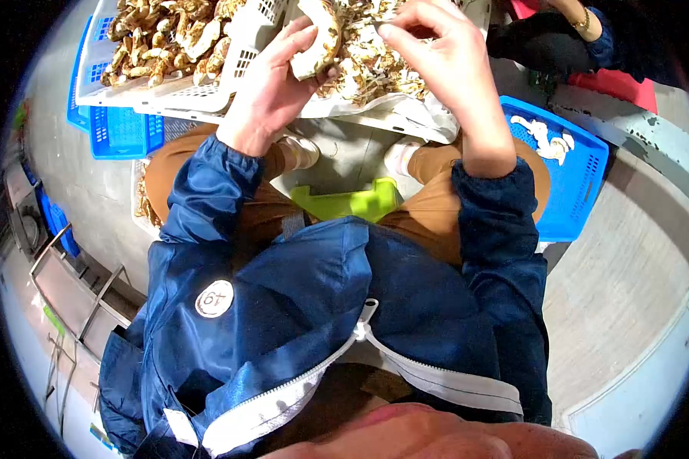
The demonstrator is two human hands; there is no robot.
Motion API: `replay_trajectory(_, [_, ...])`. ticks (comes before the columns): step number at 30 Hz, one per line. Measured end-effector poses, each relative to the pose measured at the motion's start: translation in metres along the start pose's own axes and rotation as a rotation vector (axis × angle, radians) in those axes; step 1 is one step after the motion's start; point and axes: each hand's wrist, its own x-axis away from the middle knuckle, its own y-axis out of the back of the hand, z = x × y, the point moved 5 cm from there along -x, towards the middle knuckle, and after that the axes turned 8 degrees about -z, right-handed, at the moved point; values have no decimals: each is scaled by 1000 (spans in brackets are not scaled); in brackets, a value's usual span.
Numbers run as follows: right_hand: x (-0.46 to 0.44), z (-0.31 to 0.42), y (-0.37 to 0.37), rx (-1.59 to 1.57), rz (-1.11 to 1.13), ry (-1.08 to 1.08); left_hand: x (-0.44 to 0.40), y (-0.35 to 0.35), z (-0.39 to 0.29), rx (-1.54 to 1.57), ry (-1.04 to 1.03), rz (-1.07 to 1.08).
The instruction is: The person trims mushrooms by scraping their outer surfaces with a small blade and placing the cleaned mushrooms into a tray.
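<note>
A large pale, curved mushroom (321, 42) is in my left hand (272, 92), whose fingers wrap round its lower side. To its right, my right hand (448, 57) is closed in a pinch, with thumb and forefinger together; what they hold is too small to make out. Both hands are above a white tray (379, 122) lined with a thin plastic sheet and full of pale mushroom scraps (367, 73). At the left stands a white perforated basket (157, 98) heaped with brown and cream mushrooms (168, 46).
A blue basket (570, 187) with a few white pieces stands at the right. Another blue basket (122, 134) is below the white one. A green stool (348, 203) is between my legs. At the upper right, a co-worker's arm (586, 23) shows near a red container (616, 90).
</note>
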Motion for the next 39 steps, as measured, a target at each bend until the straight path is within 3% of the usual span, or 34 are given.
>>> replay_trajectory(1, [3, 0, -9, -36, 24, 128, -1, 1, 0, 5, -44, 1])
replay_trajectory(3, [17, -7, -28, -213, 157, -84, -2, 0, 1, 9, -128, 6])
replay_trajectory(4, [21, -7, -35, -254, 166, -101, -11, 15, 10, -22, -217, -197])
replay_trajectory(7, [22, -5, -44, -350, 172, -143, -7, 20, 4, -1155, -1206, 20])
replay_trajectory(8, [24, -8, -46, -331, 172, -144, -7, 17, 5, -1096, -1137, 29])
replay_trajectory(11, [27, -8, -46, -213, 136, -176, -5, 8, 13, 37, -253, -88])
replay_trajectory(12, [27, -6, -46, -179, 118, -188, -3, 4, 9, 31, -253, 7])
replay_trajectory(15, [26, -4, -46, -48, 80, -129, -1, 3, 9, -46, -259, -110])
replay_trajectory(17, [26, -2, -48, 48, 46, -33, -3, 3, 11, -22, -280, -62])
replay_trajectory(18, [27, -2, -47, -45, 67, -136, -4, 3, 11, -10, -291, -39])
replay_trajectory(21, [26, -8, -45, -245, 60, -159, -2, 6, 8, -32, -237, -49])
replay_trajectory(30, [25, -5, -44, -62, 53, -105, -3, 0, 12, -46, -339, -26])
replay_trajectory(33, [22, -10, -40, 72, -74, 30, -2, -3, 11, 26, -243, 21])
replay_trajectory(34, [19, -19, -34, 112, -92, -78, -3, -1, 13, 13, -240, 64])
replay_trajectory(35, [13, -21, -23, 163, -180, -21, -4, 1, 15, -1, -238, 107])
replay_trajectory(37, [0, -23, 2, 267, -358, 96, 1, -2, 10, -26, -5, 110])
replay_trajectory(39, [-4, -24, 22, 340, -486, 66, -3, 4, 11, 48, 65, 276])
